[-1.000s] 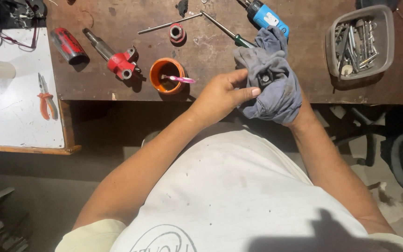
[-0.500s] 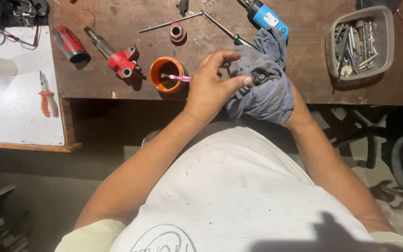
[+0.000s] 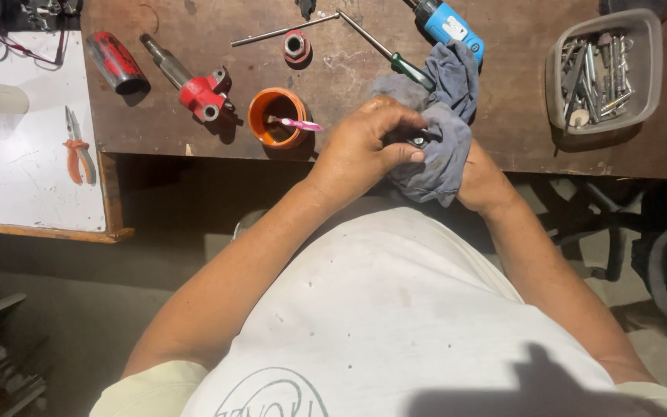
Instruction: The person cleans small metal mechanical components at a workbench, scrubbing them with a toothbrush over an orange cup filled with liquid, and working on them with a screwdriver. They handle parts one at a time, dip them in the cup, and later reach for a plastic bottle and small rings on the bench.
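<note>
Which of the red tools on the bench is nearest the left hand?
The red clamp-like fitting with the metal shaft; the red cylinder lies farther from the left hand.

on the desk (image 3: 194, 131), a cup (image 3: 277, 117) sits mid-frame, left of the hands and rag (image 3: 438, 147). a tray (image 3: 650, 73) of bits lies upper right; pliers (image 3: 79, 150) far left on a board (image 3: 25, 185).

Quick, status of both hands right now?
Left hand: closed on a small dark part against the grey rag.
Right hand: hidden under the rag; grip cannot be told.
</note>
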